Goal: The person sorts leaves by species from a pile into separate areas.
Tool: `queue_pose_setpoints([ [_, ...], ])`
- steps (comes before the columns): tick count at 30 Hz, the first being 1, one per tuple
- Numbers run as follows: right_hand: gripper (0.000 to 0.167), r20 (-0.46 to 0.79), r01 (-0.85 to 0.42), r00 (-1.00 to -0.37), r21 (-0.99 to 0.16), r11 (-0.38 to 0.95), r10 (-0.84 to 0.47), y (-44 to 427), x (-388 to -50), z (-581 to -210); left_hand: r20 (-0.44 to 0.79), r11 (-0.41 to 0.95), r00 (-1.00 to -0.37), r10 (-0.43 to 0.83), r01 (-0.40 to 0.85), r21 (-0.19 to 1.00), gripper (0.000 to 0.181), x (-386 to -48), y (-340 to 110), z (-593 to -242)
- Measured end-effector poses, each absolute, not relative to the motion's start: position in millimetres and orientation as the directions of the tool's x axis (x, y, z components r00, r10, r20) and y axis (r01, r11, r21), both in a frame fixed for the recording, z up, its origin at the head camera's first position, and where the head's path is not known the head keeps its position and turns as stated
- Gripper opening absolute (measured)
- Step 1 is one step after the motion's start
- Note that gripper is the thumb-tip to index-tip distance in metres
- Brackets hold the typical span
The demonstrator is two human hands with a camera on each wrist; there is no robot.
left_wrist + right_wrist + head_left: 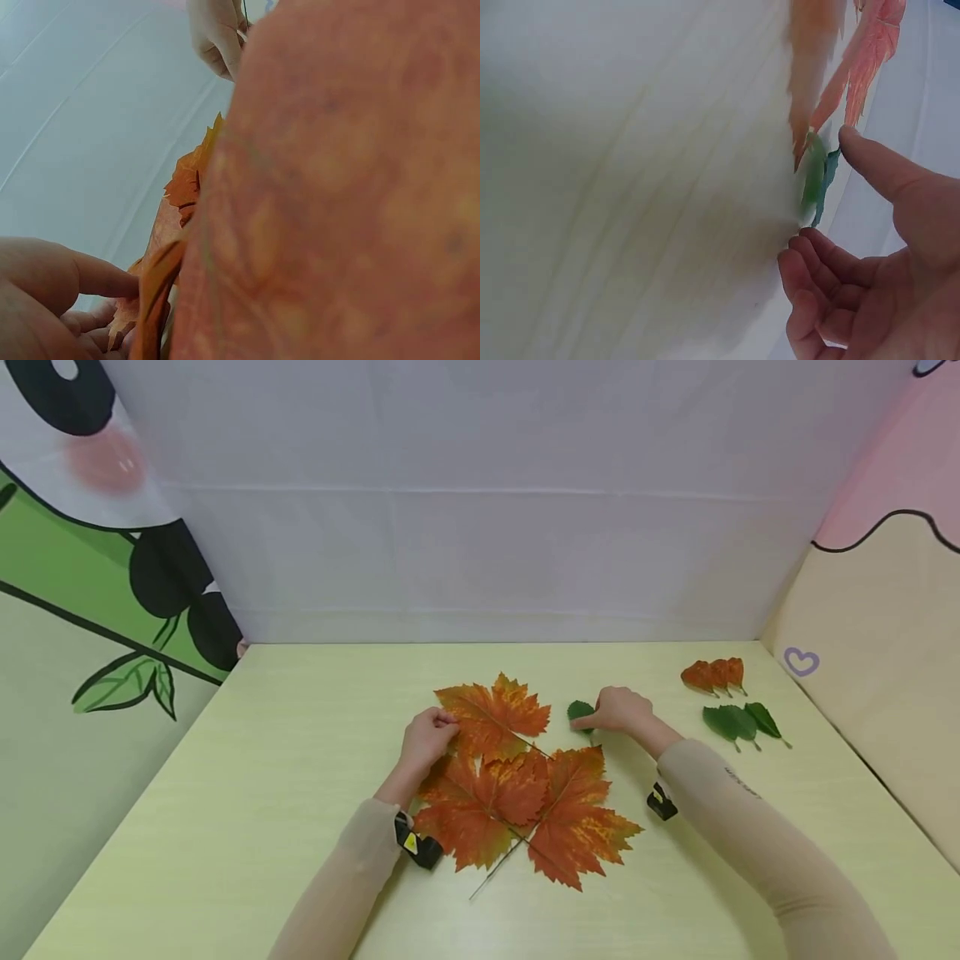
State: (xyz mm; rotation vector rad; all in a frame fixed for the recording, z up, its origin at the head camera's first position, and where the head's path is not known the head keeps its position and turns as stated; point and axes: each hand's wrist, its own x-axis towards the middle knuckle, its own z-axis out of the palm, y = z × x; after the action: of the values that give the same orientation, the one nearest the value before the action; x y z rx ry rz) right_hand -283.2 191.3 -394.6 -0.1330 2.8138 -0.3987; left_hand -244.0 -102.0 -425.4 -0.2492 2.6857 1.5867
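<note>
Several large orange maple-like leaves with toothed edges lie in an overlapping group on the table. My left hand (427,739) pinches the left edge of the upper orange leaf (491,710). In the left wrist view the thumb (105,274) presses that edge, with the fingers partly hidden behind it. My right hand (618,710) holds a small green leaf (580,711) to the right of the upper orange leaf. The right wrist view shows this green leaf (825,187) edge-on between the thumb and curled fingers. Below lie a left orange leaf (465,802) and a right orange leaf (577,818).
Far right on the pale table (262,760) is a row of small reddish-brown leaves (699,677). Just in front of it lies a group of green leaves (731,722). A white wall (480,560) stands behind, with painted panels on both sides.
</note>
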Motion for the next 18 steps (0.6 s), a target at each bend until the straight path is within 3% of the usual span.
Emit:
queue_pose_setpoints([
  [7,0.052,-0.300,-0.033,-0.947,-0.271,0.962,-0.117,189.3,-286.3,-398.5,-0.110,0.451,-0.988,-0.111,-0.149,0.880,0.013,-245.5,-102.7,-425.4],
  [15,0.053,-0.296,-0.005,-0.948,-0.361,0.932,-0.119,194.4,-288.8,-402.1,-0.081,0.488,-0.990,-0.119,-0.129,0.863,0.014,-242.8,-96.9,-417.5],
  [18,0.044,-0.284,0.003,-0.952,-0.387,0.922,-0.116,200.1,-288.7,-403.4,-0.072,0.483,-0.991,-0.116,-0.119,0.867,0.015,-242.3,-95.1,-414.0],
])
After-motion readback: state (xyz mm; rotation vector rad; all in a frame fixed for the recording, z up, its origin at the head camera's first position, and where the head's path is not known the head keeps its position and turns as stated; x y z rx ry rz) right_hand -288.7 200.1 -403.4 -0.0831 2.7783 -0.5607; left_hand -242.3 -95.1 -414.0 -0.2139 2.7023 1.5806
